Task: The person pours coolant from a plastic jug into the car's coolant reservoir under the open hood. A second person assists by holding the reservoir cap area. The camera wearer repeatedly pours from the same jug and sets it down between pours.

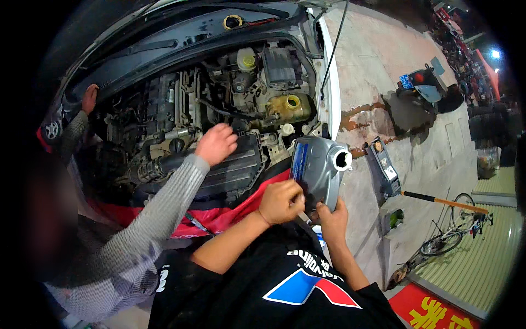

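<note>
A grey plastic jug (318, 164) with a white open mouth is tilted in front of my body at the car's front corner. My right hand (332, 219) grips its handle near the lower end. Beside the jug, my left hand (282, 202) is closed with its fingers curled; whatever it may hold is hidden. Beyond the jug, in the engine bay (181, 104), sits a yellowed coolant tank (290, 108) with its round neck facing up. A smaller white filler neck (286, 129) stands between tank and jug.
At left, a co-worker's hand (216, 144) hovers over the black air-filter box (230, 167); their other hand (90, 98) rests at the bay's far-left edge. A red cover (219, 211) drapes the front. To the right are a floor jack (383, 167), a scooter (427, 88) and a bicycle (446, 236).
</note>
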{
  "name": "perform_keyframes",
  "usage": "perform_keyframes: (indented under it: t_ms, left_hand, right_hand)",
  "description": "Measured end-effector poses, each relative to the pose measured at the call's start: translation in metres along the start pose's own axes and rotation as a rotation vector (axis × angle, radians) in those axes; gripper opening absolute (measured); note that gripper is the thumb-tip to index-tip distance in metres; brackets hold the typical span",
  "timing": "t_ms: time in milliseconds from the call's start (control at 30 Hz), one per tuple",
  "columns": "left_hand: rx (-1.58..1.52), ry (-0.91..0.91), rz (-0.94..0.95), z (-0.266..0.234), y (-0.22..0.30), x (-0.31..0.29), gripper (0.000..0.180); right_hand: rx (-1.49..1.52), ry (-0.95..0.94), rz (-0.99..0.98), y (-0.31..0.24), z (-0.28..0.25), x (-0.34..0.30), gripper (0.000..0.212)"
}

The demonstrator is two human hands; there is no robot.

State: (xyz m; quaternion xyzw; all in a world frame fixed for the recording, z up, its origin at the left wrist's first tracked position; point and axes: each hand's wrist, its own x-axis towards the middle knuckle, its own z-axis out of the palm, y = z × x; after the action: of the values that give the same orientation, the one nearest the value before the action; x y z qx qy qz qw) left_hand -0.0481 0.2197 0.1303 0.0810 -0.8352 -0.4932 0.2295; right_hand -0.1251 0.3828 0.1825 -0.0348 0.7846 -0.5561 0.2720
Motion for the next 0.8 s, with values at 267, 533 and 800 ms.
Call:
perform_keyframes:
  t_ms: [267, 533, 800]
  left_hand:
    - [0.615, -0.508, -0.661, -0.01, -0.117, -0.012, 0.028]
    - [0.174, -0.522, -1.278, -0.032, -0.173, -0.011, 0.02]
    - [0.137, -0.367, -1.35, -0.036, -0.142, -0.001, 0.019]
  right_hand:
    - [0.055, -0.055, 0.067, 0.013, -0.015, 0.007, 0.022]
    - [0.004, -0.161, 0.078, 0.022, -0.036, 0.015, 0.018]
    - [-0.038, -0.213, 0.064, 0.024, -0.055, 0.023, 0.027]
